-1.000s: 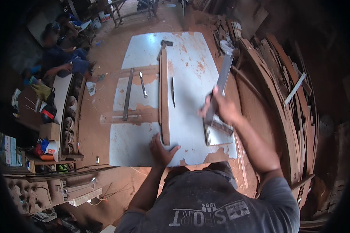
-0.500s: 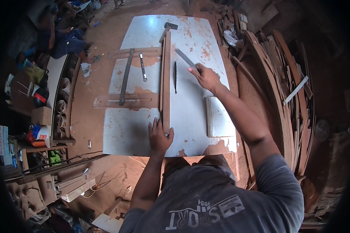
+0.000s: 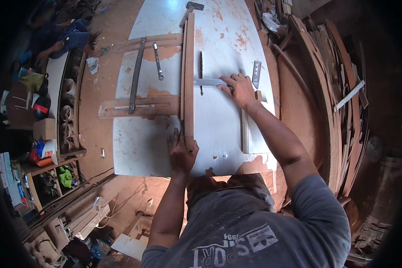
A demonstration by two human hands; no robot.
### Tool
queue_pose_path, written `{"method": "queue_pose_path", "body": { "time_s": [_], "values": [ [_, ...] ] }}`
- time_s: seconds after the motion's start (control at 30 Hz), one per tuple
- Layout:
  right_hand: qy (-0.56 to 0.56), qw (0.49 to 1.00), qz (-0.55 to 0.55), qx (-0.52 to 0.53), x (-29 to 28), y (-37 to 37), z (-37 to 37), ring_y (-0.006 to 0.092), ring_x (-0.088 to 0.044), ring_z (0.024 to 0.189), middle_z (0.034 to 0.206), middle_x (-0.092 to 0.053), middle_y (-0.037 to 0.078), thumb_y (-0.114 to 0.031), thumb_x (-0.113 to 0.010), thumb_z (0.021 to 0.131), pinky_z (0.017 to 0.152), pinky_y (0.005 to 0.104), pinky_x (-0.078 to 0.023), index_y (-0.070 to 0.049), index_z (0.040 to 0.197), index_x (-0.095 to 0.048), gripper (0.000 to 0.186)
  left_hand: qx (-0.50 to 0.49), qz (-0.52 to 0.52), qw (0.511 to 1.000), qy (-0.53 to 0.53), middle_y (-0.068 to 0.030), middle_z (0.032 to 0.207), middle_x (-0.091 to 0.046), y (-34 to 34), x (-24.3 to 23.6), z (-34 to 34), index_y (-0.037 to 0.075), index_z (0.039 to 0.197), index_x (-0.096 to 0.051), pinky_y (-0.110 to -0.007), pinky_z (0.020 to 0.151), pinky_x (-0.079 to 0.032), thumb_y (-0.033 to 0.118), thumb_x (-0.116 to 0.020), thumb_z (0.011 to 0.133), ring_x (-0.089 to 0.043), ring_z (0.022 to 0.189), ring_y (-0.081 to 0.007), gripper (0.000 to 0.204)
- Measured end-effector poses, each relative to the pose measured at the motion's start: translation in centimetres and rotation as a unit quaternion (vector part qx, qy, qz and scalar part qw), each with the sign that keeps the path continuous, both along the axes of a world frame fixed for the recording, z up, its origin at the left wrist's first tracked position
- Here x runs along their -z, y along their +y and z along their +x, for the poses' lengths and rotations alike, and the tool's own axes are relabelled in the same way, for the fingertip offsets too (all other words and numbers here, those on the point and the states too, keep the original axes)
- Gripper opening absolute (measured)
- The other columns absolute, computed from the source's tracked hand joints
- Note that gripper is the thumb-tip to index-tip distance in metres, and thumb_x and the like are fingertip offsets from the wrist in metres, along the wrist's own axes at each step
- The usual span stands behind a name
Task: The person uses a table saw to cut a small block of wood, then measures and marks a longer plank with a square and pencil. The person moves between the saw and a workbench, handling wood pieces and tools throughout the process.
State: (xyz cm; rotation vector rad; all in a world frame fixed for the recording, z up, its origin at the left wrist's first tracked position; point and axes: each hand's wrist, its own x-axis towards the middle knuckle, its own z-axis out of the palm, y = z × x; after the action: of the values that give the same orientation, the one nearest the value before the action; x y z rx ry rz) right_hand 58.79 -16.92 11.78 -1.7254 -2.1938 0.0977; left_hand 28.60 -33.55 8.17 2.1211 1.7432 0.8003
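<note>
Two long, narrow wooden strips (image 3: 189,76) lie side by side lengthwise on the worn white board. My left hand (image 3: 182,157) is closed round their near end, fingers on the left side and thumb on the right. My right hand (image 3: 240,91) is closed on a flat metal blade (image 3: 207,82), holding it crosswise with its far tip at the strips' right edge. The end inside my palm is hidden, so its exact kind is unclear. Beneath the blade runs a thin black rod (image 3: 201,67), perhaps a pencil or saw blade.
A dark flat bar (image 3: 137,76) and a metal wrench-like tool (image 3: 158,61) lie left of the strips. A hammer (image 3: 195,6) rests at their far end. Stacked timber (image 3: 317,89) lines the right; a shelf (image 3: 40,178) stands left. Someone sits far left.
My right hand has brought the blade nearer and turned it from slanting to crosswise, against the strips. My left hand keeps its hold. The view has shifted, and a small labelled object shows beyond my right hand.
</note>
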Motion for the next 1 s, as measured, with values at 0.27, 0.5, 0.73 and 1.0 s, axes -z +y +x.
{"method": "queue_pose_path", "body": {
  "time_s": [0.27,0.5,0.73,1.0],
  "values": [
    [0.003,1.000,-0.008,0.005,0.9,0.5,0.3,0.0274,-0.062,0.106,0.106,-0.069,0.005,-0.048,-0.066,0.102,0.092,0.0434,-0.044,-0.018,0.125,-0.076,0.038,-0.004,0.007,1.000,0.006,-0.0325,0.141,-0.064,-0.2,1.3,1.0,-0.005,0.146,-0.058,-0.060,0.122,-0.040,0.024,-0.081,0.089,-0.061,0.133,-0.0468,0.068],
    [-0.006,1.000,-0.001,-0.002,1.1,0.6,0.2,0.0275,-0.063,0.108,0.107,-0.071,0.006,-0.051,-0.065,0.102,0.093,0.0437,-0.044,-0.018,0.126,-0.076,0.043,0.007,-0.022,0.998,-0.060,-0.0343,0.137,-0.065,-0.2,1.1,0.7,-0.006,0.144,-0.058,-0.061,0.122,-0.038,0.022,-0.078,0.093,-0.063,0.129,-0.0482,0.062],
    [-0.024,1.000,-0.012,0.007,0.7,0.7,-0.6,0.0269,-0.064,0.112,0.111,-0.073,0.005,-0.053,-0.063,0.102,0.095,0.0436,-0.044,-0.019,0.127,-0.076,0.045,-0.033,-0.075,0.993,-0.085,-0.0318,0.128,-0.068,-0.4,0.6,0.9,-0.005,0.140,-0.060,-0.052,0.104,-0.053,0.021,-0.074,0.097,-0.068,0.115,-0.0495,0.052],
    [-0.036,0.999,-0.012,-0.005,1.5,0.8,-0.1,0.0270,-0.063,0.113,0.112,-0.072,0.005,-0.053,-0.062,0.103,0.099,0.0445,-0.044,-0.020,0.127,-0.076,0.044,-0.024,-0.044,0.993,-0.107,-0.0350,0.128,-0.069,-0.3,0.3,0.5,-0.010,0.138,-0.060,-0.051,0.109,-0.053,0.022,-0.076,0.092,-0.069,0.117,-0.0494,0.057]
  ]
}}
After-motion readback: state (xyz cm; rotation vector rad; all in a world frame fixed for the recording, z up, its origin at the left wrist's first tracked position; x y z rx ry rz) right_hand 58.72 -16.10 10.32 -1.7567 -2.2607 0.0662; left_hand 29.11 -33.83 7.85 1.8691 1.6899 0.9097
